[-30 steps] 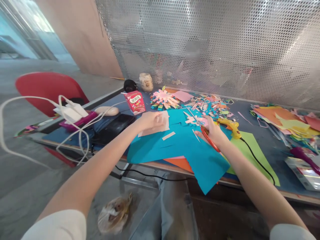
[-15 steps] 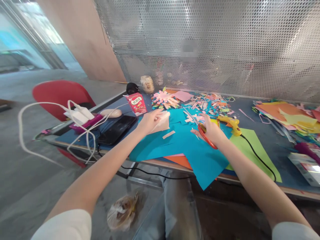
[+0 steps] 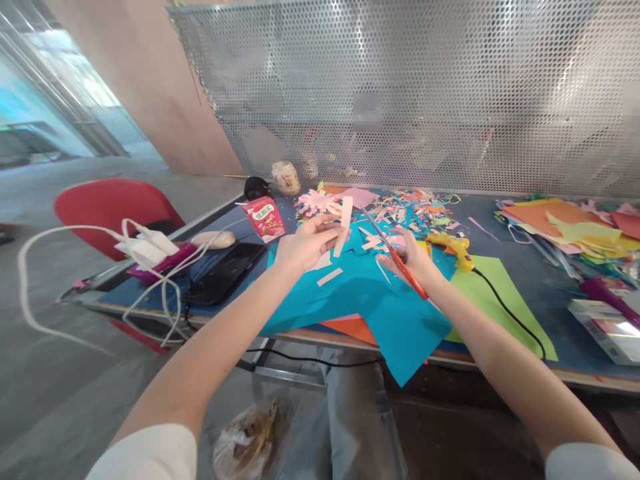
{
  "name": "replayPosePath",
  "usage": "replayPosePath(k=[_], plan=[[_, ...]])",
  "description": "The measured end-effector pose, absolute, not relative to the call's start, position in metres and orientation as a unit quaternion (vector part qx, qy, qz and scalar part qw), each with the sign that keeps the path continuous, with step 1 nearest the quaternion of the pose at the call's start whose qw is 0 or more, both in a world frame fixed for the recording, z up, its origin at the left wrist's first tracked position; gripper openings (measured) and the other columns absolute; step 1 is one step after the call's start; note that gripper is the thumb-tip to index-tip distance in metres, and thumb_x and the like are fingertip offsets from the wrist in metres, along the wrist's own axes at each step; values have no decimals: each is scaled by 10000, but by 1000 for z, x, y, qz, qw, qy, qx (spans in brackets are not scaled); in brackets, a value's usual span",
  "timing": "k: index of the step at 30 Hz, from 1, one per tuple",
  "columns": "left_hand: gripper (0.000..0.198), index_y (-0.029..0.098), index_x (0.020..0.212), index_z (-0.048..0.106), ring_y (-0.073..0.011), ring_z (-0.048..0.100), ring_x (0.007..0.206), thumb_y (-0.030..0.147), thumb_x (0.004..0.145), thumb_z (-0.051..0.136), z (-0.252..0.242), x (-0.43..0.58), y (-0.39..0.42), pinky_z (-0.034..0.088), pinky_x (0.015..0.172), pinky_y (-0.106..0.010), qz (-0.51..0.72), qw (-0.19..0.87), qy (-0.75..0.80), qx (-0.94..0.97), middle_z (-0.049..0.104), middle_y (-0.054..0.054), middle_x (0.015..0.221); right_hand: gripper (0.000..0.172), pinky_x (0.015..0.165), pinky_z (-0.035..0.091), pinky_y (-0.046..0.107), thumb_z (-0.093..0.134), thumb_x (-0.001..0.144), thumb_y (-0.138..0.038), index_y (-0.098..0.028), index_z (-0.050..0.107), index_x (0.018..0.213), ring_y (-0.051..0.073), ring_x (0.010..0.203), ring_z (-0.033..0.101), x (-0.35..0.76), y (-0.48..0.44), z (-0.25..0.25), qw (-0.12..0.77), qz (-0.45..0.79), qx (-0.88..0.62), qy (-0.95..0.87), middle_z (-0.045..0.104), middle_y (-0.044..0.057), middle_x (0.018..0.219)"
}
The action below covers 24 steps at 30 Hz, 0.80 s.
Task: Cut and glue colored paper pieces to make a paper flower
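My left hand [image 3: 311, 243] pinches a pale pink paper strip [image 3: 344, 223] that stands upright from the fingertips. In my right hand [image 3: 413, 259] is a pair of scissors with orange handles [image 3: 411, 275], blades pointing up and left towards the strip, apart from it. Below both hands spreads a large blue paper sheet [image 3: 320, 307]. Another pale strip [image 3: 329, 277] lies on it, and a pale pink piece of paper [image 3: 323, 262] shows partly under my left hand. Several cut strips [image 3: 373, 241] lie near the scissor blades.
A yellow glue gun [image 3: 453, 250] lies right of my right hand, its cord crossing a green sheet [image 3: 500, 300]. Behind are a pink fringed paper flower [image 3: 316, 201] and paper scraps [image 3: 420, 203]. Left stand a red drink carton [image 3: 265, 219], a black phone [image 3: 227, 273] and white cables [image 3: 173, 280].
My left hand has lifted a pale strip off the sheet, leaving the larger pale piece lying there. The scissors stay in my right hand. The view has shifted slightly.
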<state>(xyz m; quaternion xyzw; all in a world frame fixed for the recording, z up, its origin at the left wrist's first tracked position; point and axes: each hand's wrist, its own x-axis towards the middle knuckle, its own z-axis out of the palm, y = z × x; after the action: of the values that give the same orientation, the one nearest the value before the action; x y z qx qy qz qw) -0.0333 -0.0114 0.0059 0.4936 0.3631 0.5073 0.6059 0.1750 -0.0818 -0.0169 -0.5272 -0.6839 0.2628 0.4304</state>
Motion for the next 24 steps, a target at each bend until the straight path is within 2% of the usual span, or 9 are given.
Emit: replayPosePath(k=[5,7,9,14,17,21,24], plan=[[410,150,963,612,-77,602,534,163,585,770,3,-12,-19,490,490,-197,443,603,330,575,644,3,773,672,438,367,222,664,641,-581,-241,305,1096,92,452,459,168,-80,-13,538,335,-501,-589,543,-87,628],[443,148,991,625,-82,608,552,205,583,788,1,-9,-20,470,467,-183,413,581,317,626,674,-30,837,690,448,391,227,698,606,-567,-254,286,1064,86,457,469,169,-78,-11,584,331,-487,-558,554,-84,656],[424,153,997,639,-115,649,639,226,605,782,1,-9,-18,493,508,-188,381,547,295,685,700,-54,859,685,443,401,229,715,594,-546,-268,276,1039,73,438,455,172,-77,-8,605,328,-484,-540,552,-89,675],[322,174,952,676,-174,696,820,196,639,742,18,-17,-6,567,762,-297,319,497,237,771,726,-50,842,681,423,396,224,743,560,-500,-264,300,1020,70,421,460,177,-77,-3,570,338,-494,-563,534,-105,639],[338,179,968,686,-180,701,802,176,634,738,34,-19,-1,573,765,-308,307,451,233,805,723,-52,844,634,383,378,216,732,586,-500,-255,323,1004,78,395,462,173,-81,-2,531,367,-492,-585,521,-114,593],[398,198,1047,662,-184,708,754,114,660,694,45,-19,5,578,702,-302,252,438,231,832,718,-50,832,511,359,398,232,612,710,-570,-254,330,997,94,372,500,170,-84,-3,551,392,-462,-574,534,-98,608],[420,205,1056,654,-183,707,781,76,657,681,46,-18,7,566,698,-281,236,420,234,845,717,-50,841,535,384,442,242,665,676,-532,-253,333,988,100,397,534,171,-83,-3,557,404,-448,-571,551,-96,640]])
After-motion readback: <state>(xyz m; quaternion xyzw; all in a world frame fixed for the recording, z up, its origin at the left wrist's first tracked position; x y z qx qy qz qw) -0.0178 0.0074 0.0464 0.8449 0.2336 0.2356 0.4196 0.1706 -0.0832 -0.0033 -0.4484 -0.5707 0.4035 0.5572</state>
